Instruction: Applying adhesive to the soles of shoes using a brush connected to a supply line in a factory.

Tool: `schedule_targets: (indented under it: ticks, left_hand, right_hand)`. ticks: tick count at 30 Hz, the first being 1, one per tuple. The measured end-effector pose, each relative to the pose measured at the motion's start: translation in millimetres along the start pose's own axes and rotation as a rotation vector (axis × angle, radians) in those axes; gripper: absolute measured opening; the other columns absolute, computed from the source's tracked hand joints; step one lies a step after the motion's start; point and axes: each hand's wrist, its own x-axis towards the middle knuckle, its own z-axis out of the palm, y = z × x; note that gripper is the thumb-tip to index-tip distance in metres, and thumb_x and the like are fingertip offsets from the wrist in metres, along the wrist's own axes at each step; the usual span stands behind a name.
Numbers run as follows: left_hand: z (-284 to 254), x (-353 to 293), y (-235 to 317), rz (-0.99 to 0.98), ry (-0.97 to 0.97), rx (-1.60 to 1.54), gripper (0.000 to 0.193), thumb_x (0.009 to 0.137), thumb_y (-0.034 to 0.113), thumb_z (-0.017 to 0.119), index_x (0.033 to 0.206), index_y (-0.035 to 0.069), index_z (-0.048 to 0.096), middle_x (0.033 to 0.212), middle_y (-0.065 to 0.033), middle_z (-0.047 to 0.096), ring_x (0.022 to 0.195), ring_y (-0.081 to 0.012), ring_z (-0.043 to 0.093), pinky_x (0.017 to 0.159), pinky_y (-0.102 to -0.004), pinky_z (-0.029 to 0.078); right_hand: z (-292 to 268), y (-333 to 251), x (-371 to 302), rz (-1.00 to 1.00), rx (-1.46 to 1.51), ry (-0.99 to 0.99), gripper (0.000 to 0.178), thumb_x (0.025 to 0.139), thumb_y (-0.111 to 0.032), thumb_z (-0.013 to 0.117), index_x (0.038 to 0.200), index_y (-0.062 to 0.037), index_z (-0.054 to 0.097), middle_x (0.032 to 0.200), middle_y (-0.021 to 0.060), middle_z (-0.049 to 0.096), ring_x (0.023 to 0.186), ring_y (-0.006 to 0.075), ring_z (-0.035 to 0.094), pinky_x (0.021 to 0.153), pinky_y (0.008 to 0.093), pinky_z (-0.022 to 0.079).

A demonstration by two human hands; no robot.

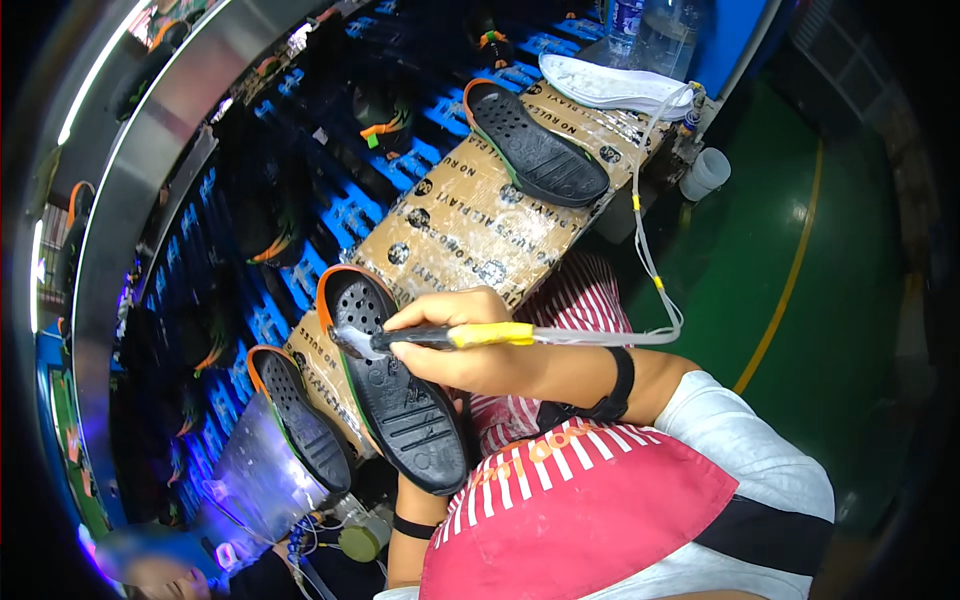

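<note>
A glue brush [420, 338] with a black handle, yellow tape and a clear tube is pinched in my right hand [475, 345]. Its pale bristles touch the upper inside of a black shoe sole [405, 410] with an orange and green rim and round holes. Wet-looking white stuff lies by the bristles. My left forearm [412, 510] reaches under that sole; the hand supporting it is mostly hidden beneath. A similar black sole [305, 430] lies left of it, and another black sole [540, 150] rests on the printed cardboard [440, 240].
A white sole [610, 85] lies at the far end of the cardboard near a clear bottle [665, 40]. The tube loops past a white cup [706, 172]. Dark shoe parts sit on a blue slatted conveyor [350, 215]. Another person [165, 575] is at lower left.
</note>
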Motion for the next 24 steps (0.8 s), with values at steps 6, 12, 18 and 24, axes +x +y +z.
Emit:
schedule_targets:
  ticks: [6,12,18,24]
  left_hand:
    - [2,-12,-4,-0.038,0.033,0.085,0.064,0.085,0.052,0.041,0.133,0.011,0.032,0.126,-0.0194,0.043,0.108,-0.036,0.047,0.086,-0.0509,0.043]
    - [-5,-21,-3,-0.031,0.05,0.145,0.063,0.085,0.05,0.041,0.133,0.011,0.032,0.127,-0.0192,0.043,0.109,-0.0353,0.047,0.087,-0.0503,0.043]
    - [-6,-16,-4,-0.029,0.056,0.175,0.061,0.086,0.048,0.04,0.133,0.01,0.032,0.127,-0.019,0.042,0.11,-0.0346,0.046,0.089,-0.0497,0.042]
    - [-5,-19,-2,-0.032,0.063,0.193,0.059,0.086,0.045,0.039,0.133,0.01,0.033,0.127,-0.0188,0.042,0.111,-0.0339,0.046,0.09,-0.0491,0.041]
  right_hand:
    - [11,20,23,-0.349,-0.352,0.299,0.019,0.07,-0.008,0.065,0.087,-0.0005,0.061,0.069,0.0135,0.061,0.058,0.0243,0.062,0.052,0.0297,0.048]
    - [27,40,27,-0.434,-0.42,0.256,0.017,0.072,-0.015,0.063,0.082,-0.0018,0.057,0.066,0.0147,0.058,0.06,0.0309,0.059,0.053,0.0367,0.047]
    - [21,25,21,-0.366,-0.012,0.129,0.014,0.072,-0.012,0.064,0.081,-0.0019,0.061,0.068,0.0131,0.06,0.06,0.0278,0.06,0.053,0.0333,0.045]
    - [17,33,27,-0.338,-0.288,0.332,0.013,0.073,-0.013,0.062,0.081,-0.0028,0.06,0.066,0.0148,0.058,0.059,0.03,0.059,0.052,0.0362,0.047]
